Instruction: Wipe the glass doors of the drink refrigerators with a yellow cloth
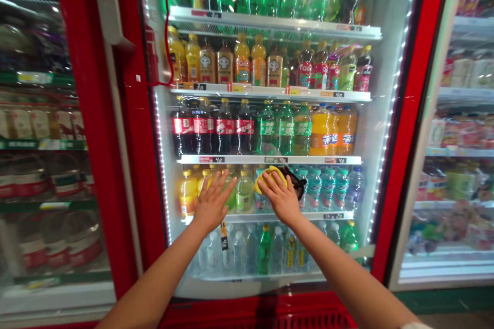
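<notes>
Just below the third shelf edge (270, 160) from the top, near the middle of the red-framed cooler, a yellow cloth (270, 169) is lying under the right hand (283, 199). From that palm the yellow part is sitting toward 11 o'clock, while a dark, bunched part (296, 183) is sticking out toward 1 o'clock. The bundle's longer side is running roughly from 9 to 3 o'clock, crossing the line of the right forearm, which is rising from 5 o'clock.

The right hand is clearly the nearer one: its fingers are stretching flat over the cloth, pinning it rather than clenching around it. The left hand (212, 203) is holding nothing visible; its fingers are spreading wide and pointing toward 1 o'clock. Seen from it, the cloth is lying between 2 and 3 o'clock, a little higher and well apart. Whether the left palm is touching a glass door is impossible to tell.

The cloth itself is looking soft and rounded, bright yellow at its 9 o'clock end and blackish at its 3 o'clock end, where a ragged corner is poking out. Behind it, teal-labelled bottles (328, 186) are standing toward 3 o'clock.
</notes>
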Action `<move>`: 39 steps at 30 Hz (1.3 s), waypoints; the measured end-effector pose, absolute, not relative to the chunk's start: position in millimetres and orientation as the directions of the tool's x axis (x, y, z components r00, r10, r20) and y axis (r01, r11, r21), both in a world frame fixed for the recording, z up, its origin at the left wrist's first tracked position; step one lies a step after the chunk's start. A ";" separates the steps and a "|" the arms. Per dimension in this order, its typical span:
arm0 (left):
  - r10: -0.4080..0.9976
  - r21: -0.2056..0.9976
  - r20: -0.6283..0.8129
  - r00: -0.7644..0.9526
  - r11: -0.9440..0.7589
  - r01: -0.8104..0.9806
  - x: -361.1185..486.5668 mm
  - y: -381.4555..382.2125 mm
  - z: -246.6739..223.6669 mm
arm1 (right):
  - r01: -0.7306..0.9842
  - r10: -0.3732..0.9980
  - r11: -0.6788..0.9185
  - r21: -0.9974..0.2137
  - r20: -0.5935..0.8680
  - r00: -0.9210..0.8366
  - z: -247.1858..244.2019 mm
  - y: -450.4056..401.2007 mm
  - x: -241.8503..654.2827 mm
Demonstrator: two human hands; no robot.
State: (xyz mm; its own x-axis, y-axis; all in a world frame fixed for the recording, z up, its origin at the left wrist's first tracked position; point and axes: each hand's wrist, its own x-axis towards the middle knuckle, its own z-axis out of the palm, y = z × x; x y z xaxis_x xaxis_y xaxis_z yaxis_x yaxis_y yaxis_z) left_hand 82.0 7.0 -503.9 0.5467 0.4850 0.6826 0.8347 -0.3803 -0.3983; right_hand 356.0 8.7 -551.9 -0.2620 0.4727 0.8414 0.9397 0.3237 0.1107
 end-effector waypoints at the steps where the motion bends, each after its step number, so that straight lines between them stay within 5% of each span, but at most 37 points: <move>1: 0.485 -0.403 0.685 0.543 -0.370 0.837 76.0 7.2 -505.9 | 0.946 0.470 0.308 0.098 0.849 -0.241 -552.3 8.1 363.0; 7: 0.477 -0.413 0.689 0.546 -0.360 0.836 55.5 9.2 -508.9 | 0.958 0.344 0.215 -0.192 0.933 0.110 -496.3 25.1 342.9; 10: 0.475 -0.399 0.695 0.539 -0.369 0.839 57.7 8.0 -511.2 | 0.961 0.351 0.253 -0.112 0.936 0.017 -486.4 28.5 312.7; 14: 0.464 -0.384 0.713 0.526 -0.369 0.846 58.9 5.9 -512.8 | 0.917 0.394 0.349 0.195 0.857 -0.332 -514.3 17.2 322.5; 16: 0.461 -0.366 0.729 0.506 -0.362 0.857 56.7 6.4 -508.1 | 0.895 0.391 0.367 0.253 0.831 -0.396 -522.6 11.5 346.8; 23: 0.470 -0.296 0.775 0.424 -0.323 0.899 54.4 18.6 -474.2 | 0.967 0.290 0.254 -0.034 0.956 -0.042 -456.8 27.6 349.9; 26: 0.466 -0.278 0.792 0.395 -0.301 0.912 59.6 21.7 -473.3 | 0.957 0.297 0.286 0.041 0.946 -0.129 -446.8 30.5 315.0; 32: 0.474 -0.310 0.767 0.432 -0.315 0.897 51.8 9.5 -476.5 | 0.809 0.289 0.422 0.408 0.786 -0.547 -484.9 15.1 329.7; 39: 0.478 -0.315 0.767 0.427 -0.299 0.901 24.4 11.1 -480.3 | 0.936 0.286 0.329 0.125 0.932 -0.225 -438.7 33.7 298.4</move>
